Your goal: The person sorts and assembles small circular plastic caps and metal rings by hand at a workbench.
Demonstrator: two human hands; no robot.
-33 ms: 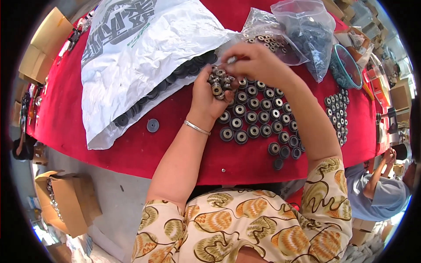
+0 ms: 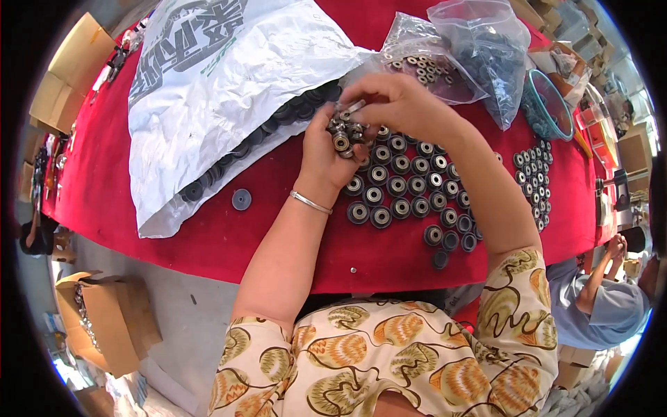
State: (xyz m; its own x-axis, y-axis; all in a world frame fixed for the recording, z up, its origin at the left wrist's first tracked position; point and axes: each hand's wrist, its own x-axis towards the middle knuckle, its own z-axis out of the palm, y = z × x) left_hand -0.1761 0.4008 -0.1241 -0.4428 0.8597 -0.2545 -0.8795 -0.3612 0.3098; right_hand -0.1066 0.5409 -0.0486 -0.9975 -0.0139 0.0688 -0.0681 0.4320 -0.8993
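My left hand (image 2: 321, 147) is cupped palm up above the table and holds a heap of small shiny metal ball bearings (image 2: 342, 142). Over that heap, my right hand (image 2: 385, 97) has its thumb and fingers pinched together. A small pale, blurred piece shows at those fingertips, too unclear to name. Just right of my left hand, partly under my right forearm, dark grey round wheels (image 2: 381, 217) stand in rows, most with a metal bearing in the middle. A few near the front edge (image 2: 440, 260) show no bearing.
A large white plastic bag (image 2: 229, 90) spills grey wheels at the left. One wheel (image 2: 241, 199) lies alone near it. Clear bags (image 2: 479, 55), a teal basket (image 2: 549, 115) and smaller grouped parts (image 2: 533, 174) are at the right. Another person (image 2: 597, 306) sits far right.
My right hand has shifted slightly down and left, bringing its fingertips closer to the heap of bearings. My left hand stays nearly where it was, still holding the heap.
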